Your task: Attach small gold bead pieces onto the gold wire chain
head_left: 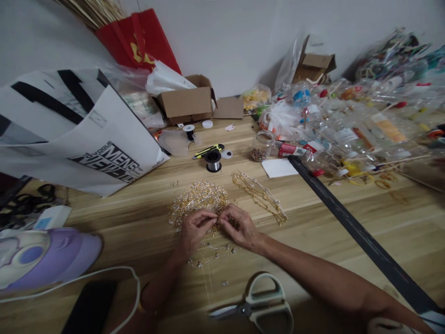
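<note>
In the head view, both hands meet low over the wooden table (146, 225), forearms coming in from the near edge. The left hand (194, 229) is bent inward, its thumb and forefinger drawn together at the tips; the right hand (243, 227) mirrors it, fingers curled and tips pinched, almost touching the left's. Whatever sits between them is too small to tell.

The hands are at the near edge of a chain heap (200, 195) — a tangled, glittering mass of gold and silver-coloured links. Just below them lies a beaded chain (217, 255), thin and silvery, strung with small darker pieces in loose curves. To the right, gold and silver strands (259, 195) stretch out side by side, slanting across the smooth, streaked wood grain.

Nearer the body rest scissors (245, 309) with pale looped handles and metal blades. Beyond the heap stand a black spool (213, 163) wound with shiny wire, a yellow-and-black cutter (208, 151) and a clear, rounded jar (260, 147) part-filled with tiny beads.
</note>
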{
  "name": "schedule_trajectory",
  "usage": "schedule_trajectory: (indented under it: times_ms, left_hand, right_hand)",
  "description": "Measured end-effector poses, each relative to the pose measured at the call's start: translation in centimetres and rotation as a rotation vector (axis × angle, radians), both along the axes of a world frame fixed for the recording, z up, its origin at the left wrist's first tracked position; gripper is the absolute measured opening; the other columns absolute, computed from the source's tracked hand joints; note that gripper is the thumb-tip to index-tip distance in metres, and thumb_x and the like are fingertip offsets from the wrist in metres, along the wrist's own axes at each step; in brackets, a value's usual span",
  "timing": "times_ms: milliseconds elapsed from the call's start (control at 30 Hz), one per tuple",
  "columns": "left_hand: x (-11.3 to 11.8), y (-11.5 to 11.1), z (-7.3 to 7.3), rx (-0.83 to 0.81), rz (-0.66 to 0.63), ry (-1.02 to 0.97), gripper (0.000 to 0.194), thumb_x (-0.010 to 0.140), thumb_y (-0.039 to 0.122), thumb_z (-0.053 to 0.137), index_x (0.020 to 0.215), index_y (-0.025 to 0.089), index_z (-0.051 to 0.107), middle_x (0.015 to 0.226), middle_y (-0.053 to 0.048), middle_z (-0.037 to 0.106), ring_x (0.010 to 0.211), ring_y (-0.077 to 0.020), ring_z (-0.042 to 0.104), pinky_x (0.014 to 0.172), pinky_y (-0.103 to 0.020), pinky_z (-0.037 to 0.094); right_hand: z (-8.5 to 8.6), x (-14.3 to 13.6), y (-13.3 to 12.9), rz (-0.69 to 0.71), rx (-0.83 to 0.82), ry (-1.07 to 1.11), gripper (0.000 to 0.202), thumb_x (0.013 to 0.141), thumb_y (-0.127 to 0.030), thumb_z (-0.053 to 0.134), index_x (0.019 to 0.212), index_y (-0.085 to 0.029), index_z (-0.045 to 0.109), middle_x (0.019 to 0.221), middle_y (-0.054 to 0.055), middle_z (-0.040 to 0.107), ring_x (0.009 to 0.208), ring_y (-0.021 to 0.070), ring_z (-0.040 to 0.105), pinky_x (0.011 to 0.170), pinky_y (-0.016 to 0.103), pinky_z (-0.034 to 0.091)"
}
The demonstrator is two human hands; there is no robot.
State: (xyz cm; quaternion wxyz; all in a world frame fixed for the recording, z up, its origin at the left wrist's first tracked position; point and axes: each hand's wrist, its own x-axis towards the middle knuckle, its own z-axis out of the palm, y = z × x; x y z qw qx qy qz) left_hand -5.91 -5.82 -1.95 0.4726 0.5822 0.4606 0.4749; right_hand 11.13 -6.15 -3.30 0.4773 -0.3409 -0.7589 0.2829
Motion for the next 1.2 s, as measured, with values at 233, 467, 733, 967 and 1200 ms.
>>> schedule_trajectory:
  times_ms: [233,467,733,967,1200]
  left_hand:
    - [-0.05,0.00,-0.36,0.008,-0.014,-0.015,0.008,0.067,0.023,0.073,0.069,0.016,0.071,0.074,-0.005,0.069,0.072,-0.0159,0.065,0.070,-0.025,0.053]
    - [-0.14,0.00,-0.42,0.031,-0.021,-0.017,0.007,0.067,0.021,0.073,0.070,0.016,0.071,0.074,-0.006,0.069,0.073,-0.0163,0.065,0.070,-0.026,0.053]
    - [-0.03,0.01,-0.10,0.024,-0.030,-0.019,0.009,0.065,0.024,0.075,0.068,0.016,0.072,0.073,-0.006,0.070,0.072,-0.0165,0.066,0.070,-0.026,0.054]
    - [-0.23,0.02,-0.39,0.025,-0.038,0.005,0.010,0.069,0.026,0.073,0.071,0.016,0.073,0.075,-0.006,0.071,0.073,-0.0165,0.066,0.071,-0.026,0.053]
    - [-0.28,-0.04,-0.17,0.020,-0.027,0.033,0.010,0.071,0.027,0.072,0.073,0.017,0.073,0.077,-0.005,0.072,0.074,-0.0168,0.066,0.071,-0.026,0.052]
  right_hand:
    - [0.20,-0.03,-0.04,0.001,0.000,0.003,0.009,0.090,-0.019,0.049,0.082,-0.019,0.054,0.074,0.003,0.055,0.068,0.0152,0.051,0.063,0.027,0.041]
    - [0.27,-0.06,-0.04,0.000,0.013,0.002,0.009,0.089,-0.018,0.049,0.082,-0.018,0.054,0.073,0.003,0.055,0.067,0.0146,0.051,0.062,0.027,0.041]
    - [0.06,-0.05,0.00,-0.001,0.000,0.002,0.009,0.090,-0.019,0.049,0.082,-0.019,0.054,0.074,0.003,0.055,0.068,0.0149,0.051,0.062,0.027,0.042]
    - [0.22,-0.06,-0.03,-0.011,0.004,-0.003,0.010,0.090,-0.019,0.049,0.081,-0.019,0.054,0.072,0.002,0.053,0.067,0.0148,0.050,0.061,0.027,0.041]
    - [0.16,-0.05,0.00,-0.012,-0.001,-0.008,0.011,0.090,-0.020,0.048,0.081,-0.019,0.054,0.072,0.002,0.053,0.067,0.0148,0.050,0.061,0.027,0.041]
